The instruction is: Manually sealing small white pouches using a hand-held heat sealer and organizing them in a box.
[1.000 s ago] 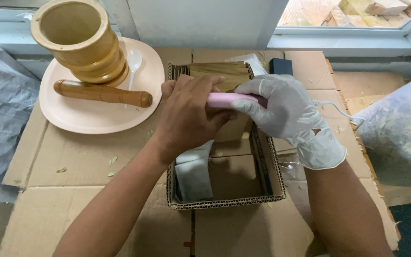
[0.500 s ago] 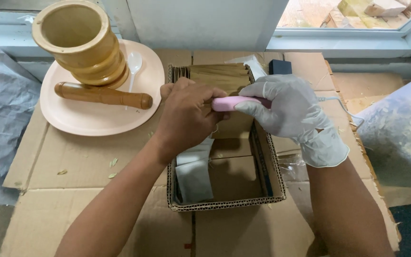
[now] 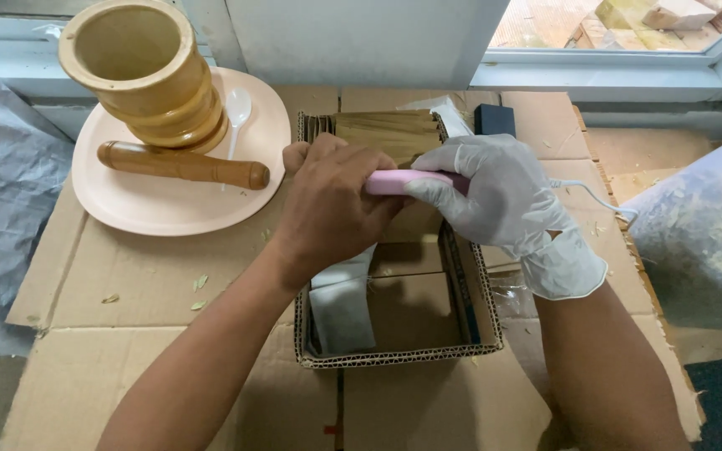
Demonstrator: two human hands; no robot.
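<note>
Hands meet over the box [image 3: 394, 355]: the bare left hand [image 3: 327, 209] is closed on something hidden beneath it — what it grips cannot be told — while the gloved right hand [image 3: 499, 196] clamps the pink sealer [image 3: 399, 181] just above the box's stacked brown packets [image 3: 386, 134]. Risk, as judged: left fingertips sit at the sealer's end and could be pinched. The white cord [image 3: 591, 196] trails right toward the bag [image 3: 704, 234] — a snag could jerk the tool.

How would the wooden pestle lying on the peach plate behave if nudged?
The wooden pestle looks round and smooth, so it would probably roll across the peach plate. The raised rim and the wooden mortar beside it might stop it. It seems solid and stiff.
</note>
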